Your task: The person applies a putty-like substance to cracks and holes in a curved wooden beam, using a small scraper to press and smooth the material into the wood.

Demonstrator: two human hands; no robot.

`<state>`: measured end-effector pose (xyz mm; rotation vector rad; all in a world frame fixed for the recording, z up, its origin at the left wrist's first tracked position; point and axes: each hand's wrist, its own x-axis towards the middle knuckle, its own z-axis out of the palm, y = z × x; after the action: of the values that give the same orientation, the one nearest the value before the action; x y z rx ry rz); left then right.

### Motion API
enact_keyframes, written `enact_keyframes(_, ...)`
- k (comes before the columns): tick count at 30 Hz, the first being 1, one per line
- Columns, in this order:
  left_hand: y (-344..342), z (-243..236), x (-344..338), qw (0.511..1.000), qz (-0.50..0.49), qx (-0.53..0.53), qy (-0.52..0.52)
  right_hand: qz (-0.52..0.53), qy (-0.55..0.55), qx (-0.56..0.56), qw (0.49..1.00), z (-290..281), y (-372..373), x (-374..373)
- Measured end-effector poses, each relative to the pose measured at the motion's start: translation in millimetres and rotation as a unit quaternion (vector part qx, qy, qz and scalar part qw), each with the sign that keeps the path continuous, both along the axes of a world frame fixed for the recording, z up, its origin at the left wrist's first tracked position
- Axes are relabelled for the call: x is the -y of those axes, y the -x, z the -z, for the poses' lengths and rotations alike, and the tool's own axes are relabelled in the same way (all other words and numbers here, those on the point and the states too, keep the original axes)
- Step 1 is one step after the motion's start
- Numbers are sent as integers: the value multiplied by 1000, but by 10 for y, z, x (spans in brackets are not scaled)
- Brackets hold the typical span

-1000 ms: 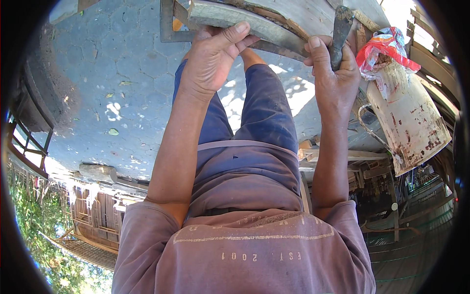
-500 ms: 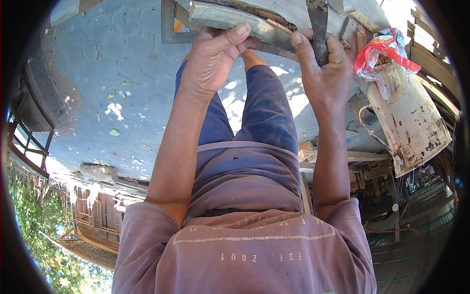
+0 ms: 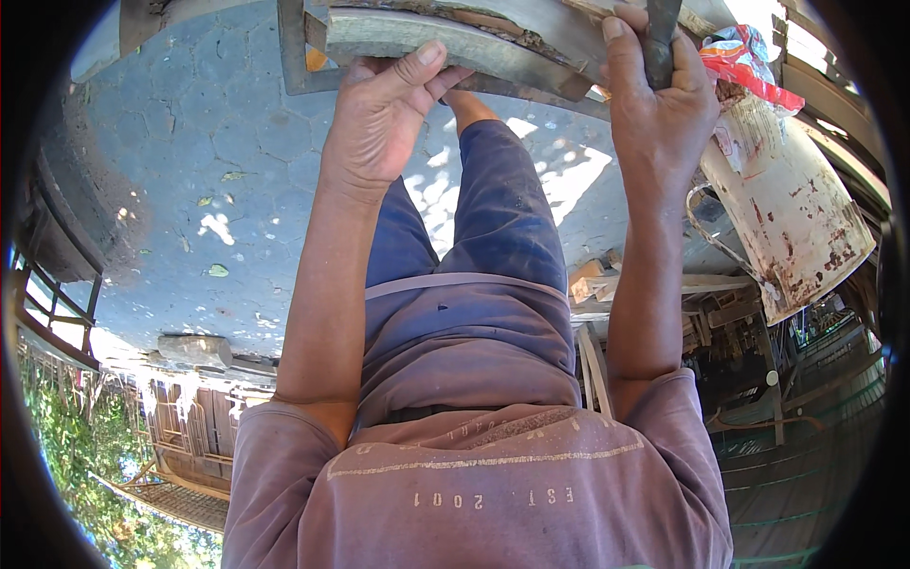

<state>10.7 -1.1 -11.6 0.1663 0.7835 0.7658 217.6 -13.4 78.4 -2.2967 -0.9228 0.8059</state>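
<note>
At the top of the view lies a curved, weathered piece of wood (image 3: 455, 49) with a pale, worn near side. My left hand (image 3: 379, 123) grips its lower edge, thumb over the front and the other fingers partly hidden beneath. My right hand (image 3: 664, 128) is closed around a dark, tapered tool (image 3: 661, 47), held upright just off the wood's right end. The tool's far end runs out of the picture, so its exact kind does not show. Behind the curved piece are more wooden parts, cut off by the upper edge.
A dark square-cornered frame (image 3: 296, 71) sits by the wood's left end. On the right stands a stained, pale container (image 3: 791, 209) with a red and white plastic bag (image 3: 749, 66) at its top. Paved floor (image 3: 227, 142) spreads to the left; wood scraps (image 3: 607, 284) lie beside my right arm.
My left hand and the curved wood have shifted left in view. My right hand has moved up and to the right with the dark tool, away from the wood's right end.
</note>
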Motion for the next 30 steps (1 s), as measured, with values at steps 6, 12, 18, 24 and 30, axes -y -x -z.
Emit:
enact_keyframes(6,-1,35,4,1000,-3,9,4,-34,-82,34,995,62,-140,261)
enact_keyframes(12,-29,-21,10,1000,-14,5,15,-144,44,19,988,-188,-61,608)
enact_keyframes(18,-10,2,1,1000,-5,3,23,-160,64,6,985,-48,-4,569)
enact_keyframes(24,-62,-53,-41,999,1,1,35,-124,72,-13,990,28,-44,590)
enact_keyframes(30,-14,-74,-39,999,-5,-19,47,-112,-23,50,992,-108,-10,608)
